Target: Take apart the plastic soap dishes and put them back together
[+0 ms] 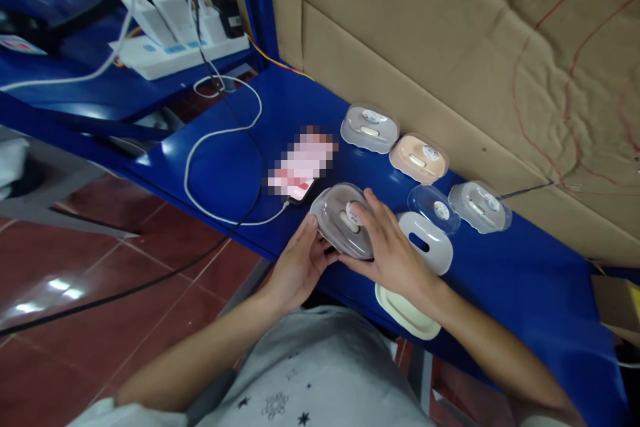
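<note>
Power strip (155,67) on the far left, stuffed with chargers, and a white cable (186,180) loops from that side over the blue bench (225,163) to a phone (303,163) (screen's pixelated, so no clue what's on it).

Next along is the left hand (295,273), fingers and thumb wrapped on the near left side of the held box (336,219), a grey-brown one with a clear lid on top. It's up at the front edge of the bench, just beside the phone, tipped a bit. Behind it, a grey box (370,130) sits by the cardboard, lid on. Then the right hand (393,250), closed on the held box's other side, fingers over the lid near the sticker. So both hands grip the same thing.

Past that, the cream tray (407,313) lies partly under the right arm, a peach box (419,161) sits at the back, lidded, then the white tray (440,250) with a slot and a loose lid (425,203) just behind it. Last one over is a pale box (483,207), lidded too.

Progress-wise, I'd say four look put together, counting the held one. The cream tray, white tray and loose lid are apart, so that set seems to be what's left. Can't tell if the held box is fully snapped shut.
</note>
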The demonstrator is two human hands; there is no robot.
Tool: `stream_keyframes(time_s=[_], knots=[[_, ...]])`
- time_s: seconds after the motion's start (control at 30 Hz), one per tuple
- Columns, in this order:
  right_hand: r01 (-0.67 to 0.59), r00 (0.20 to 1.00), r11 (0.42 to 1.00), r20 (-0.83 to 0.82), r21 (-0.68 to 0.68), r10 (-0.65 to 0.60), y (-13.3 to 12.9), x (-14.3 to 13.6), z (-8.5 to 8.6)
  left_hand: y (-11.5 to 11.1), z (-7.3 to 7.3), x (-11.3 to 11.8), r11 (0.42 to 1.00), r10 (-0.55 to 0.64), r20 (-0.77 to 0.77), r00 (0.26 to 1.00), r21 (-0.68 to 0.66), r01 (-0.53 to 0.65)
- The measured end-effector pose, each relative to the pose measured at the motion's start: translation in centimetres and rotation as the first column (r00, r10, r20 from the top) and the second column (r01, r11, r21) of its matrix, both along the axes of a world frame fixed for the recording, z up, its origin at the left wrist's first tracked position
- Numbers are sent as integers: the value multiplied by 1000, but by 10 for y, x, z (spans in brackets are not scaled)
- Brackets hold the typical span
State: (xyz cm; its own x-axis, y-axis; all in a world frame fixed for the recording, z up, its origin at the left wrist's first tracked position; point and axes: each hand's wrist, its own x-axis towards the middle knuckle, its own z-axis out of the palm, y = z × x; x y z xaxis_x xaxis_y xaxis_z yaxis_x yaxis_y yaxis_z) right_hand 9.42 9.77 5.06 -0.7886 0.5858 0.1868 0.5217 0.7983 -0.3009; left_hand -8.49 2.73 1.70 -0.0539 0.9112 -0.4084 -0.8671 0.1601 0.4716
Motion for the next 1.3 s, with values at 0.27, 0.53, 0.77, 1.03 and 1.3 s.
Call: stream_keyframes(time_s=[0.27,0.53,0.77,1.03,1.3], knots=[[56,998,998,-39,-21,-57,4,7,10,-3,2,-2,992,-106,-82,991,65,111],[52,998,975,-15,-216,-57,9,8,19,-4,1,-1,992,-110,-84,990,49,115],[91,992,993,94,-78,-83,54,4,10,-6,1,6,997,-49,-130,990,60,57],[245,969,956,-7,158,-247,28,32,44,-28,0,11,944,-17,-679,734,231,235],[298,936,954,184,47,-301,-104,109,12,-34,-14,23,779,-56,-938,343,174,603]])
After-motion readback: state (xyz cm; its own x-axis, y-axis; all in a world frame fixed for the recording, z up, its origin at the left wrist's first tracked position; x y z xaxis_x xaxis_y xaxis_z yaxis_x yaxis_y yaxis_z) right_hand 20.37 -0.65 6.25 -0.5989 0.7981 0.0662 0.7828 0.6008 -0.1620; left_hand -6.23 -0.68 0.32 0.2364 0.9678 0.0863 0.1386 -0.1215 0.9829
